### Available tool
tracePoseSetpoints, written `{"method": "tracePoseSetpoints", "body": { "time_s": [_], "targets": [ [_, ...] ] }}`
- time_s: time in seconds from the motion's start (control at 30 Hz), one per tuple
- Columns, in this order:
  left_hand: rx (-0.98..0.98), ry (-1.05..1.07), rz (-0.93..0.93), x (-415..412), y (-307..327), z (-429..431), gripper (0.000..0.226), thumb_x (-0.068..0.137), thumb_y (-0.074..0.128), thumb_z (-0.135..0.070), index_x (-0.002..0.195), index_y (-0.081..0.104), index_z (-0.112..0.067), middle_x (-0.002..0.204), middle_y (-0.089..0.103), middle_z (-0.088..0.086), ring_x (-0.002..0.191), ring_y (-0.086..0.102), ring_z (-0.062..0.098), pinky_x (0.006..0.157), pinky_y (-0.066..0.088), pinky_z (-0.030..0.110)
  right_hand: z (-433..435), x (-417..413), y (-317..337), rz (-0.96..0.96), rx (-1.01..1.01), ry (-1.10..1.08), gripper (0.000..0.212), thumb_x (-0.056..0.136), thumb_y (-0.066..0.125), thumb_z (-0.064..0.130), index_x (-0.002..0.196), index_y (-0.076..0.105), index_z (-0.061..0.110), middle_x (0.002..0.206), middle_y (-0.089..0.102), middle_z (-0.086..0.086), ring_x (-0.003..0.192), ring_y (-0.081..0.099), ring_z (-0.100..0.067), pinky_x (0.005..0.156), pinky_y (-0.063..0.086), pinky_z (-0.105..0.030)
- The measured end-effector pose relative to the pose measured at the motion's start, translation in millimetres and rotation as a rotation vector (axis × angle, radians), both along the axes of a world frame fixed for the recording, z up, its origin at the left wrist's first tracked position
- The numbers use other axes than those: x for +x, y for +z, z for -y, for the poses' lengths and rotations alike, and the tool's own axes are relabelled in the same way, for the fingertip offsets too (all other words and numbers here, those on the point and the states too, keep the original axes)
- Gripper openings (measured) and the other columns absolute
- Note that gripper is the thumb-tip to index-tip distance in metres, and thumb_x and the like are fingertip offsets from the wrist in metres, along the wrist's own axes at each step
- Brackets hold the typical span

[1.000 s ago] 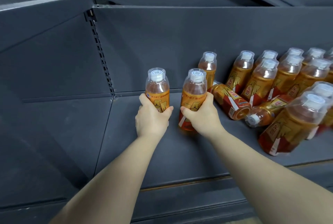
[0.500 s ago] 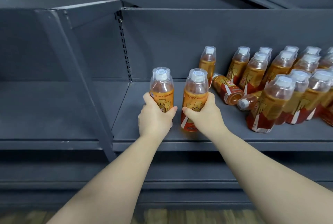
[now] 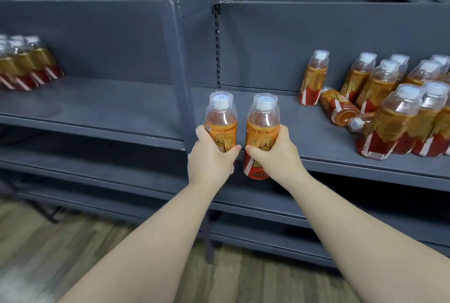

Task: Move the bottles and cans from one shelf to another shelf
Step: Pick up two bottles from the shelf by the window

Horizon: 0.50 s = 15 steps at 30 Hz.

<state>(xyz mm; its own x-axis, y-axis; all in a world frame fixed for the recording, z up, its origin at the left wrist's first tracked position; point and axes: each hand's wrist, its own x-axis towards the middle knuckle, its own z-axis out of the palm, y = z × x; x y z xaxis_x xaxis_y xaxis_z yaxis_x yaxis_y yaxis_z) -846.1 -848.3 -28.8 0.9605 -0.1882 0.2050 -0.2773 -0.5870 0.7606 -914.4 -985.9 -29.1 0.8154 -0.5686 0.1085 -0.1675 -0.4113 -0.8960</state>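
Just off the front edge of the right shelf [image 3: 304, 137]
Left hand [image 3: 210, 159] grips the left bottle [image 3: 221, 120] and right hand [image 3: 275, 156] grips the right bottle [image 3: 263, 125], both upright and side by side

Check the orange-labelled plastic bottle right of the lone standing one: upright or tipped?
Tipped. The orange-labelled plastic bottle lies on its side on the grey metal shelf, round base toward the camera, next to the upright bottle.
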Motion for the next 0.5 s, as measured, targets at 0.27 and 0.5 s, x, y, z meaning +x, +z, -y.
{"method": "tracePoseSetpoints", "body": {
  "time_s": [0.27,0.5],
  "targets": [
    [-0.022,0.137,-0.019,19,1,-96,0.07,0.081,0.077,-0.05,0.128,0.032,-0.025,0.114,0.056,-0.004,0.104,0.061,0.022,0.083,0.054,0.037,-90,33,3,-0.009,0.002,0.17,0.061,0.085,0.076,0.036,0.129,0.035,0.03,0.109,0.056,0.012,0.096,0.058,-0.007,0.069,0.045,-0.02],
    [-0.022,0.283,-0.019,48,5,-199,0.073,0.081,0.077,-0.05,0.132,0.031,-0.023,0.119,0.057,-0.001,0.107,0.06,0.024,0.086,0.054,0.04,-185,81,5,-0.012,-0.033,0.301,0.066,0.084,0.076,0.038,0.134,0.034,0.028,0.114,0.058,0.01,0.101,0.06,-0.01,0.078,0.05,-0.026]
  ]
}}
